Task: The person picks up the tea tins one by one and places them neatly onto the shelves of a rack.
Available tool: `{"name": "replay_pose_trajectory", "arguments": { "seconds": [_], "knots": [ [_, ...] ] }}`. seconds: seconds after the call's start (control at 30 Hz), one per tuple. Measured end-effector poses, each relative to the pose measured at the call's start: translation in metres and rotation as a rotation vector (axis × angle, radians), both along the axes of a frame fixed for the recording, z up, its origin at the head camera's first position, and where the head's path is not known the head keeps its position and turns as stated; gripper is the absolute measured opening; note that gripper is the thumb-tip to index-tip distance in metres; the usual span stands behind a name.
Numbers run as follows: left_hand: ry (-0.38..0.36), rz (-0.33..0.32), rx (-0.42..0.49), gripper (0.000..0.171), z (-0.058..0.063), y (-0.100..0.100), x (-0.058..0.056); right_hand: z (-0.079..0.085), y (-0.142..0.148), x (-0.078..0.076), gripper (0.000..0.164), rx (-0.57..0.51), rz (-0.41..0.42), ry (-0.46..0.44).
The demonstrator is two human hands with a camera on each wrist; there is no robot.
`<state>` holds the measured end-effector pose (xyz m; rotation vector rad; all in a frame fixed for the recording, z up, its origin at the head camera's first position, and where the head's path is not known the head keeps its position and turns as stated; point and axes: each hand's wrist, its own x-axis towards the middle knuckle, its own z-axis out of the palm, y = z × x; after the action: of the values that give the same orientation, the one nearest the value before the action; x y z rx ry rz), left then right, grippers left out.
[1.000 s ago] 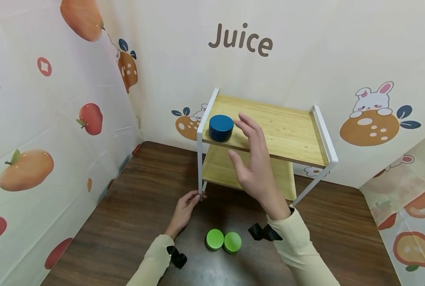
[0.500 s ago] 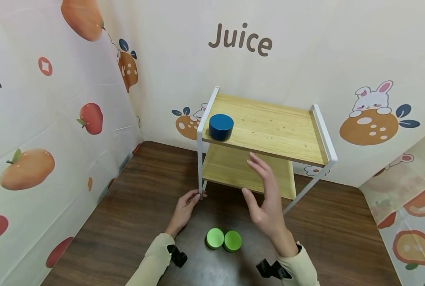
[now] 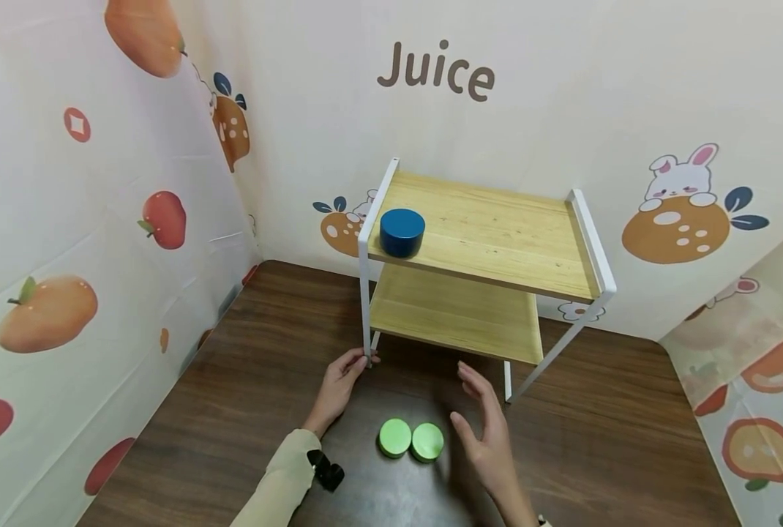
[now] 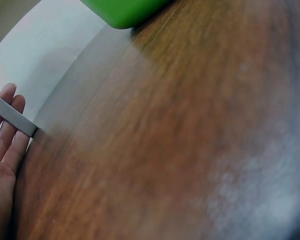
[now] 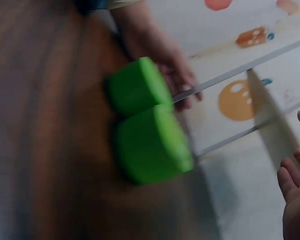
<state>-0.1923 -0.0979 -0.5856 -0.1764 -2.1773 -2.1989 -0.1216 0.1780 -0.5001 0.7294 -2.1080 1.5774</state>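
Head view: the left hand (image 3: 334,386) grips the front left leg (image 3: 364,307) of one rack (image 3: 591,241), presumably to steady it. The right hand (image 3: 488,443), spread wide, holds nothing in front of the rack. One blue cylinder (image 3: 401,234) sits on the rack's front left corner. Two green cylinders (image 3: 394,438) stand before the rack, seemingly for easy reach.

Left wrist view: fingers (image 4: 19,103) pass behind the rack's leg.

Right wrist view: both green cylinders, side by side, blurred.
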Motion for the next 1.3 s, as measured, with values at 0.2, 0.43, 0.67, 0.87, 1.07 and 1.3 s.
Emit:
{"name": "replay_pose_trajectory", "arguments": {
  "seconds": [0.2,0.43,0.67,0.87,1.07,1.3],
  "knots": [
    [0.017,0.001,0.007,0.034,-0.001,-0.001,0.000,-0.035,0.002,0.012,0.069,-0.020,0.041,-0.114],
    [0.030,-0.003,0.001,0.034,-0.001,0.000,-0.001,-0.058,-0.003,0.024,0.072,-0.053,0.116,-0.214],
    [0.024,0.003,-0.008,0.034,-0.001,0.000,-0.001,-0.069,-0.009,0.029,0.073,-0.093,0.138,-0.332],
    [0.024,0.003,-0.008,0.035,-0.003,0.000,-0.001,-0.078,-0.009,0.033,0.074,-0.069,0.148,-0.362],
    [0.022,0.007,-0.008,0.035,-0.003,0.000,-0.001,-0.085,-0.009,0.035,0.078,-0.034,0.152,-0.394],
    [0.007,0.009,-0.004,0.035,-0.004,0.000,0.000,-0.082,-0.011,0.038,0.088,-0.053,0.081,-0.573]
  ]
}}
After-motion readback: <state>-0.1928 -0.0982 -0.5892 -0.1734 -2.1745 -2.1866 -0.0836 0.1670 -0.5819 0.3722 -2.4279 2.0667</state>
